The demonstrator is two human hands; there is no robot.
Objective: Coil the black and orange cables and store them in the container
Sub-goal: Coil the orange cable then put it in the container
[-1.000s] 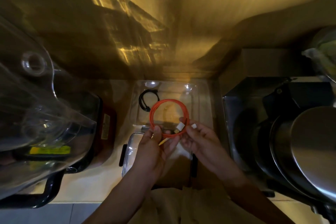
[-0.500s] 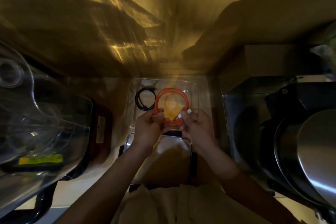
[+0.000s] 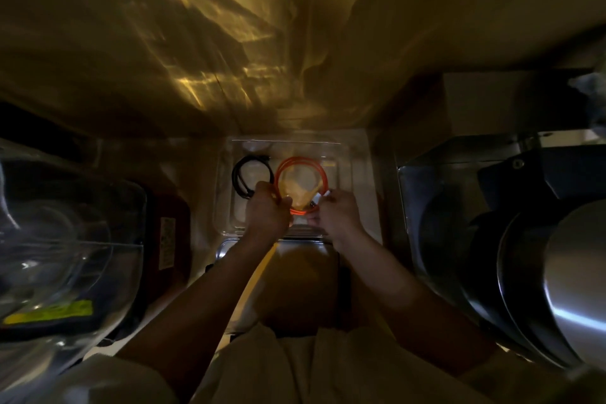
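The orange cable (image 3: 296, 165) is wound into a round coil with white plugs at its near right side. My left hand (image 3: 267, 211) grips the coil's left edge and my right hand (image 3: 339, 211) pinches its right edge by the white plugs. Both hands hold the coil over the clear plastic container (image 3: 344, 174) at the back of the counter. The black cable (image 3: 251, 179) lies coiled inside the container's left part, just left of the orange coil.
A metal tray or lid with black handles (image 3: 305, 259) lies just in front of the container, under my forearms. Clear glass bowls and a lid (image 3: 59, 249) crowd the left side. Steel pots (image 3: 541, 279) stand at the right. A wall rises behind the container.
Both hands carried the orange coil forward, away from me, from above the metal tray to over the clear container. The black cable has stayed in place.
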